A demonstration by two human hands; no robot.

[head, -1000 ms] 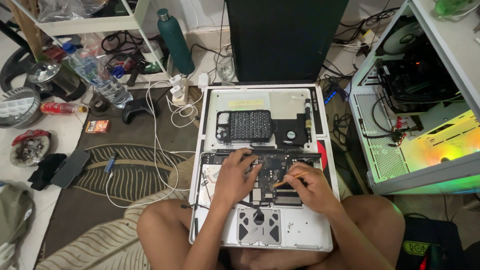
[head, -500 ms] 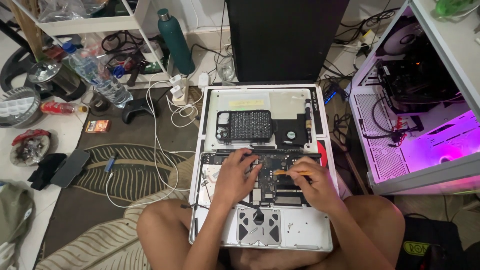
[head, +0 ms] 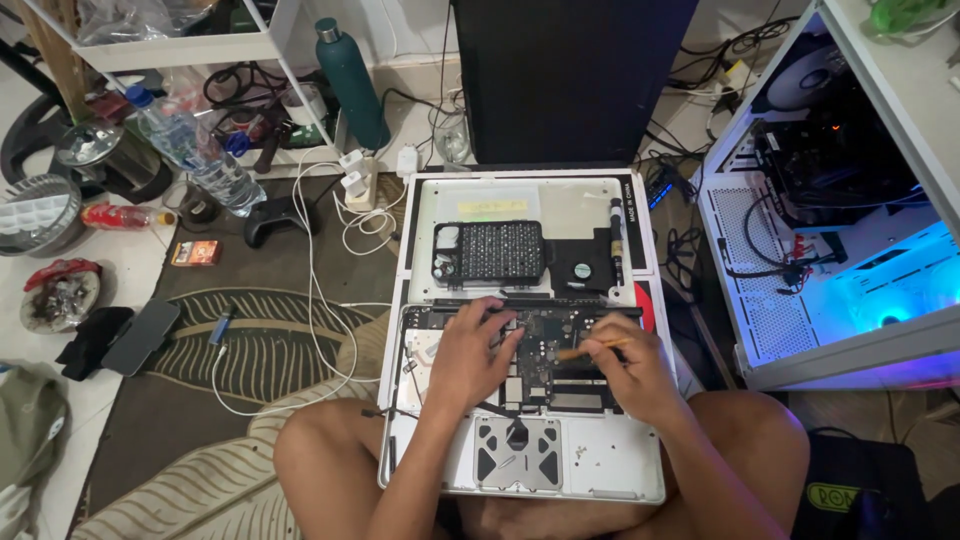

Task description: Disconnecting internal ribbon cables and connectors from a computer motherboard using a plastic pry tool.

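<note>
Working the opened laptop across the lap as half a second ago: left hand flat, fingers spread on the circuit board; right hand pinched shut on a thin brush, barely shifted. Only the computer case glow turned from pink to blue.

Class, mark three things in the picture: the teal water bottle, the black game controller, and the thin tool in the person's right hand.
teal water bottle (head: 352, 85), head view, middle of its body.
black game controller (head: 277, 218), head view, its centre.
thin tool (head: 588, 349), head view, shaft beside the right hand (head: 640, 375).
</note>
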